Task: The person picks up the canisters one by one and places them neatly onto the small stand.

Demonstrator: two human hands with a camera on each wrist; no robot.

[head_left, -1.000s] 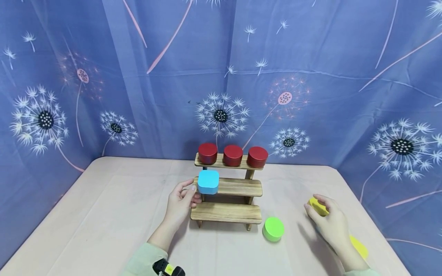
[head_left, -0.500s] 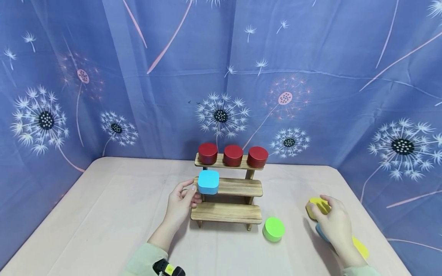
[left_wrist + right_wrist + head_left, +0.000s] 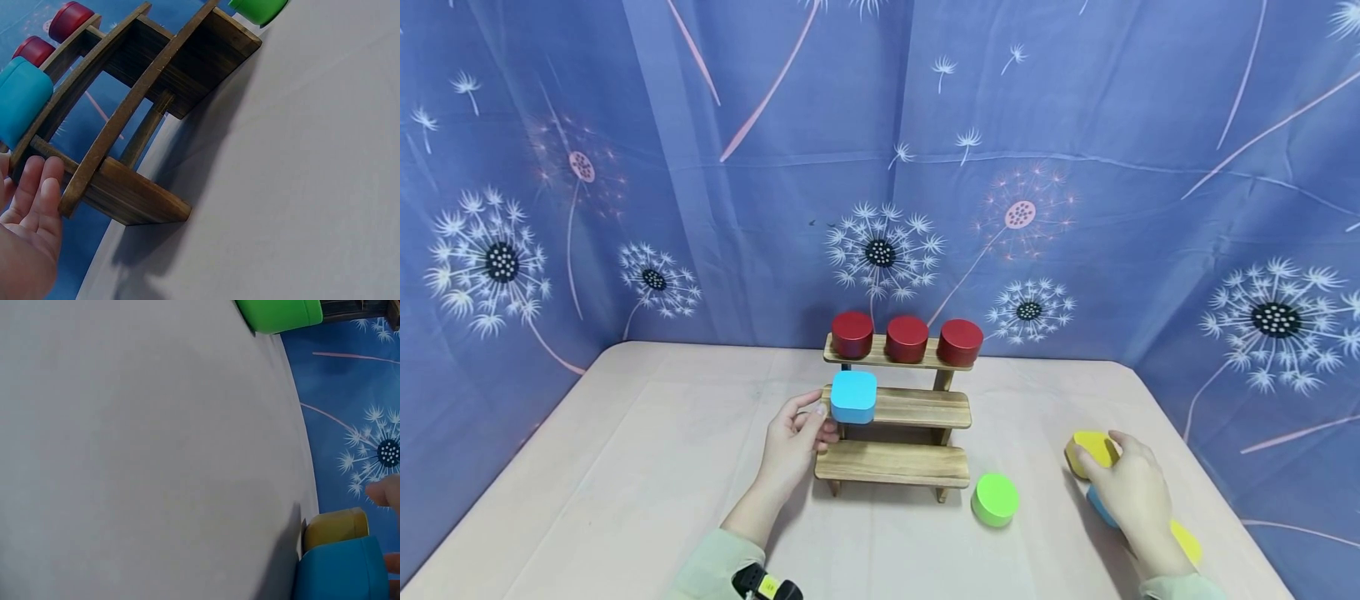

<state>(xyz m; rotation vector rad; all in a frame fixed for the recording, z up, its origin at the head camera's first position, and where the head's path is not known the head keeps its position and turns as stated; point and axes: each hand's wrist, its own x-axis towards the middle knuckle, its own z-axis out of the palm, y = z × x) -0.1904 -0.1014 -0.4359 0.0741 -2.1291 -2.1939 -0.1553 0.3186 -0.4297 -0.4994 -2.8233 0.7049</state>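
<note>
A three-tier wooden display stand [image 3: 891,462] stands at the middle of the table. My left hand [image 3: 792,442] holds the left end of its middle tier, thumb in front and fingertips at the edge. Beside those fingers a light-blue rounded-square tin [image 3: 853,397] sits on that tier; the left wrist view shows the tin [image 3: 24,100] just above the hand [image 3: 31,231]. My right hand [image 3: 1131,492] is over the right-side tins with its fingers apart, near a yellow tin [image 3: 1092,454]. Partly hidden by this hand is a blue tin [image 3: 1100,507], large in the right wrist view [image 3: 340,572].
Red round tins [image 3: 852,335] line the top tier. A green round tin [image 3: 996,500] stands on the table at the stand's right front corner. Another yellow tin [image 3: 1186,543] lies behind my right wrist. A blue dandelion-print cloth [image 3: 760,208] hangs behind the table.
My right hand has drawn slightly back and right from over the yellow tin, so more of that tin and the blue one shows. The left hand and stand have stayed put.
</note>
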